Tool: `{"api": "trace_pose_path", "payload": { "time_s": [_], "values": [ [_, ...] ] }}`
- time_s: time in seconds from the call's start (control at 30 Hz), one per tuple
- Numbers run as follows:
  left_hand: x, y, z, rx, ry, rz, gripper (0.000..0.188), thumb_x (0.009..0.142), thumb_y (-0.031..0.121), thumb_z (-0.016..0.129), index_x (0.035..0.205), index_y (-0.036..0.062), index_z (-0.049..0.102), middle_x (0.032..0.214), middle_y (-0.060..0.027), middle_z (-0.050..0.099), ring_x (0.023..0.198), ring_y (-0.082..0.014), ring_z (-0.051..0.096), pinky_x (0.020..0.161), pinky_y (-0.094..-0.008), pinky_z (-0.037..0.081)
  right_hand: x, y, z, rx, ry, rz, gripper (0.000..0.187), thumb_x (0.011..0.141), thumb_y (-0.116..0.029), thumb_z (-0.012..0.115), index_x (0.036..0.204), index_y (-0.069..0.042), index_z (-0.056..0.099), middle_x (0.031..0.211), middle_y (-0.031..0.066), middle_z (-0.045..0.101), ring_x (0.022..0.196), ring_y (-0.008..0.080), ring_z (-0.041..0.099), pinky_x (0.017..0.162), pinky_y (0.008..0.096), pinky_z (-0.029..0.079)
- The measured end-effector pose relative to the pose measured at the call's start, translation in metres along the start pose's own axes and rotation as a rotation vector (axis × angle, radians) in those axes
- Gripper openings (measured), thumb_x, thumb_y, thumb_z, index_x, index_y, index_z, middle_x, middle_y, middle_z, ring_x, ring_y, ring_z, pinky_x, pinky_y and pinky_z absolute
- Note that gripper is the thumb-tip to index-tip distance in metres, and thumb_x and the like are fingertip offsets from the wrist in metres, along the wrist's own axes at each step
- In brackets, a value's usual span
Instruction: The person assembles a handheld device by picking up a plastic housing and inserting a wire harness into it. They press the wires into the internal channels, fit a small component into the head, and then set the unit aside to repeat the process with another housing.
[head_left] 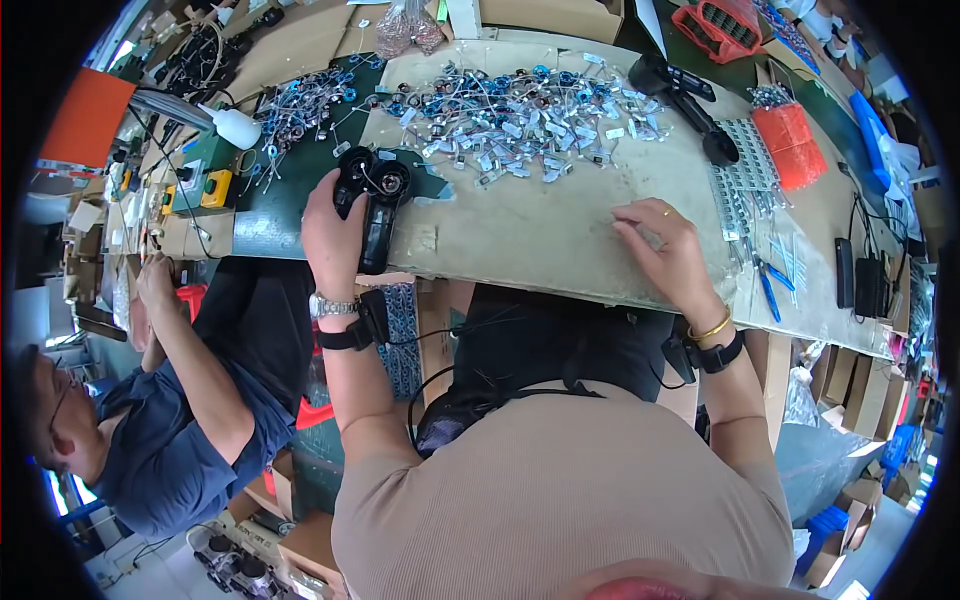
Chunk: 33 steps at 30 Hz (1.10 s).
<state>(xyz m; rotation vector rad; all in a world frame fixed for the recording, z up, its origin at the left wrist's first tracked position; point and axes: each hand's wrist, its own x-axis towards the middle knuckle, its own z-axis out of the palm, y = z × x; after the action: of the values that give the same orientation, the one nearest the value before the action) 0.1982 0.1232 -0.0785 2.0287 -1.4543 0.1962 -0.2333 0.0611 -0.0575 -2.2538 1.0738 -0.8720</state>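
Note:
My left hand (332, 228) is closed around a black plastic housing (378, 232) at the table's near left edge. A round metal-rimmed part (391, 182) sits in the housing's wide end. My right hand (665, 248) hovers over the bare table at right, thumb and forefinger a little apart, with nothing visible between them. Beyond both hands spreads a heap of small wired parts with clear and white tabs (520, 125). Another black housing (690, 105) lies at the heap's right end.
A perforated metal tray (742, 165), an orange-red wrapped bundle (790, 145) and blue-handled pliers (768, 290) lie at right. More wired parts (300, 110), a white bottle (236, 128) and a green-yellow switch box (205, 185) are at left. A co-worker (180, 420) sits at left.

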Motion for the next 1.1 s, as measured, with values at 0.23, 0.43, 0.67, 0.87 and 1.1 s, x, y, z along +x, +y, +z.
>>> {"api": "trace_pose_path", "payload": {
  "time_s": [0.23,0.43,0.67,0.87,1.1],
  "values": [
    [-0.002,-0.013,0.004,-0.014,0.08,0.11,0.041,0.093,0.015,0.076,0.128,-0.0019,0.066,0.124,-0.0199,0.07,0.112,-0.0338,0.067,0.097,-0.0409,0.052,0.003,0.013,-0.02,-0.093,0.067,0.053,0.017,0.091,-0.005,0.075,0.107,0.0,0.075,0.1,0.0148,0.073,0.09,0.0289,0.071,0.082,0.0354,0.056],
    [-0.007,0.091,-0.023,-0.247,0.135,0.141,0.028,0.094,0.008,0.073,0.12,-0.0031,0.069,0.124,-0.0189,0.069,0.112,-0.0343,0.066,0.097,-0.0407,0.052,0.021,0.045,-0.065,-0.204,0.203,0.214,0.018,0.094,-0.014,0.073,0.106,-0.001,0.075,0.099,0.0152,0.073,0.083,0.0289,0.071,0.078,0.039,0.057],
    [-0.019,0.15,-0.003,-0.442,-0.192,0.384,0.022,0.095,0.008,0.072,0.114,-0.0011,0.07,0.125,-0.0162,0.069,0.112,-0.0331,0.067,0.096,-0.0397,0.053,0.043,0.098,-0.098,-0.522,0.351,0.308,0.023,0.09,-0.02,0.075,0.105,-0.003,0.076,0.101,0.0166,0.073,0.09,0.0336,0.071,0.081,0.0424,0.056],
    [-0.024,0.179,0.015,-0.492,-0.341,0.6,0.021,0.093,0.01,0.073,0.112,0.0006,0.07,0.119,-0.0161,0.069,0.109,-0.0356,0.067,0.094,-0.0408,0.054,0.047,0.124,-0.103,-0.62,0.258,0.369,0.023,0.083,-0.018,0.079,0.1,-0.004,0.076,0.103,0.0168,0.07,0.096,0.0364,0.069,0.083,0.0451,0.055],
    [-0.023,0.204,0.035,-0.615,-0.388,0.621,0.019,0.091,0.01,0.075,0.108,0.0013,0.071,0.118,-0.0151,0.069,0.105,-0.0356,0.069,0.09,-0.0408,0.056,0.037,0.116,-0.106,-0.57,0.26,0.37,0.021,0.081,-0.017,0.08,0.095,-0.002,0.073,0.105,0.0165,0.067,0.098,0.0357,0.068,0.083,0.0459,0.055]
  ]
}}
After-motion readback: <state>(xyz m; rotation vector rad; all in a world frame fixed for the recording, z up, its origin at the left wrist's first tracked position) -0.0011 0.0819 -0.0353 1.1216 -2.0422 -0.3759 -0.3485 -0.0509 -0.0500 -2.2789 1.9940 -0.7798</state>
